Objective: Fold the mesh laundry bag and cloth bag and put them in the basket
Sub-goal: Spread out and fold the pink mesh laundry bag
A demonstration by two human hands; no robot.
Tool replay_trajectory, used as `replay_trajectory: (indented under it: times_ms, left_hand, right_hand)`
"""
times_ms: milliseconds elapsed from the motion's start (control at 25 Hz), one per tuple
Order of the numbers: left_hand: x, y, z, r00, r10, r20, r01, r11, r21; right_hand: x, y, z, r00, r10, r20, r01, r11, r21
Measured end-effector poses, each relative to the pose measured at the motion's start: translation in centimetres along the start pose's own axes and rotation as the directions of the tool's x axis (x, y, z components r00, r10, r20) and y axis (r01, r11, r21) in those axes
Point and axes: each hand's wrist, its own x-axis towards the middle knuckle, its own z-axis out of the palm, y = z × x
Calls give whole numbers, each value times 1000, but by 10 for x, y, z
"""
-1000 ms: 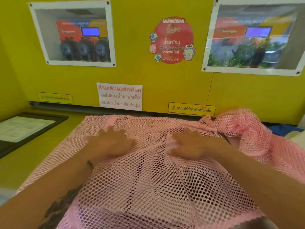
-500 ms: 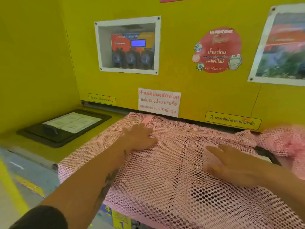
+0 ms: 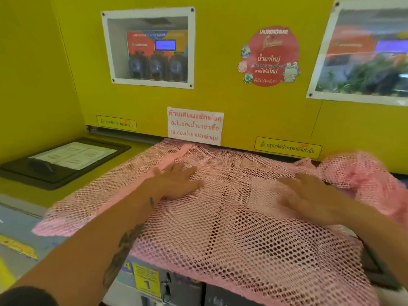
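A pink mesh laundry bag point(image 3: 231, 228) lies spread flat over the yellow machine top and hangs over its front edge. Its right end is bunched up in a heap point(image 3: 357, 171). My left hand point(image 3: 176, 182) rests palm down on the mesh near the back left, fingers spread. Palm down too, my right hand point(image 3: 309, 195) lies flat on the mesh toward the right, beside the bunched part. Neither hand grips anything. No cloth bag or basket is in view.
A yellow back panel point(image 3: 242, 102) with stickers and two framed windows rises right behind the bag. A black lid with a paper label point(image 3: 66, 160) sits on the left of the top. The machine fronts point(image 3: 154, 281) drop away below the front edge.
My view has swung left and pulled back. Both hands have slid apart across the mesh, the right one moving toward the bunched end, flattening the bag.
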Motion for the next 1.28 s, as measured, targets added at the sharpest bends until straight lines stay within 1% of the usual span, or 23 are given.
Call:
replay_trajectory:
  times_ms: [40, 120, 160, 240, 320, 440, 520, 680, 760, 800, 840, 880, 920, 1000, 1040, 1120, 1160, 1200, 1280]
  left_hand:
    - [1, -2, -2, 1000, 0, 7, 0, 1000, -10]
    - [1, -2, -7, 1000, 4, 23, -4, 1000, -16]
    - [-1, 1, -10, 1000, 5, 22, -5, 1000, -20]
    - [-4, 11, -14, 999, -6, -34, 5, 999, -41]
    - [-7, 21, -11, 996, -19, -92, 13, 998, -64]
    - [-5, 25, 3, 997, -17, -74, 14, 999, -42]
    - [-3, 23, 9, 997, -25, -67, 25, 1000, -7]
    - [-3, 22, 7, 998, -37, -43, 36, 999, -24]
    - [-8, 24, 0, 997, -42, -66, 39, 998, -41]
    - [-11, 28, -5, 994, -29, -105, 24, 999, -48]
    - [-15, 35, -10, 987, 0, -162, -11, 997, -70]
    - [-18, 44, -16, 973, 46, -226, -76, 990, -123]
    - [-21, 58, -24, 949, 111, -295, -173, 965, -196]
    - [-24, 92, -40, 880, 234, -413, -384, 863, -330]
    - [-25, 113, -48, 851, 283, -443, -466, 796, -387]
    - [-25, 158, -53, 816, 357, -455, -562, 675, -478]
    - [-25, 180, -53, 801, 392, -453, -592, 634, -497]
    - [-26, 202, -50, 785, 431, -445, -617, 610, -497]
    - [-29, 240, -42, 748, 519, -414, -664, 597, -450]
  right_hand:
    - [-1, 4, 4, 999, 37, 2, -37, 999, 12]
    - [0, 16, 12, 994, 51, 98, -55, 998, 32]
    - [2, 21, 14, 992, 53, 112, -57, 998, 37]
    - [2, 25, 12, 996, 58, 66, -61, 997, 52]
    - [0, 21, 12, 997, 56, 49, -59, 997, 57]
    - [3, 21, 16, 996, 34, 79, -38, 998, 57]
    - [11, 26, 19, 998, 14, 55, -18, 997, 69]
    - [10, 21, 17, 998, -9, 59, 4, 996, 91]
    - [4, 14, 9, 997, -39, 70, 30, 992, 126]
    - [0, 11, 3, 997, -54, 49, 46, 986, 162]
    - [-5, 8, -5, 998, -65, 14, 61, 978, 199]
    - [-10, 8, -12, 997, -71, -24, 75, 970, 230]
    - [-17, 11, -20, 995, -75, -63, 89, 965, 248]
    - [-31, 24, -34, 991, -70, -118, 98, 962, 256]
    - [-38, 36, -40, 989, -47, -141, 82, 964, 252]
    - [-56, 66, -48, 981, 48, -187, 2, 965, 261]
    - [-66, 81, -51, 974, 103, -202, -47, 963, 266]
    - [-76, 95, -52, 968, 152, -200, -96, 959, 265]
    - [-92, 121, -52, 954, 227, -194, -176, 952, 252]
